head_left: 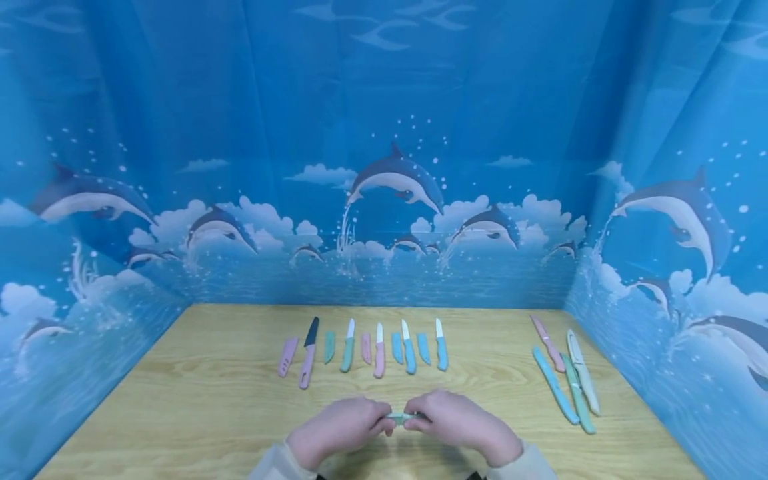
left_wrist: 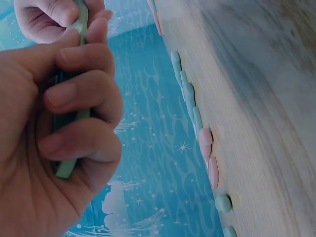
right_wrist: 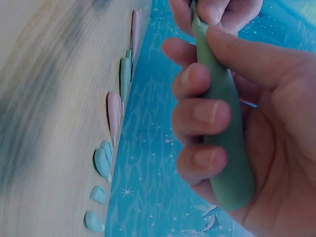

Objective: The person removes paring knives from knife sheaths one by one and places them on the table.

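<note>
Close to the front edge of the table, both hands meet on one green knife. My right hand (head_left: 459,421) grips its green handle (right_wrist: 229,133), fingers curled round it and thumb along the top. My left hand (head_left: 348,425) holds the green sheath (left_wrist: 67,168) at the other end, its fingers wrapped around it. A short pale green stretch (head_left: 397,417) shows between the two hands in the head view. The blade is hidden by the sheath and fingers.
Further back on the wooden table (head_left: 210,373), several small knives lie beside their sheaths, among them a purple knife (head_left: 307,357) with a dark blade and a blue knife (head_left: 441,347). At the right lie sheathed knives, including a blue one (head_left: 555,387). Dolphin-print curtains (head_left: 288,133) surround the table.
</note>
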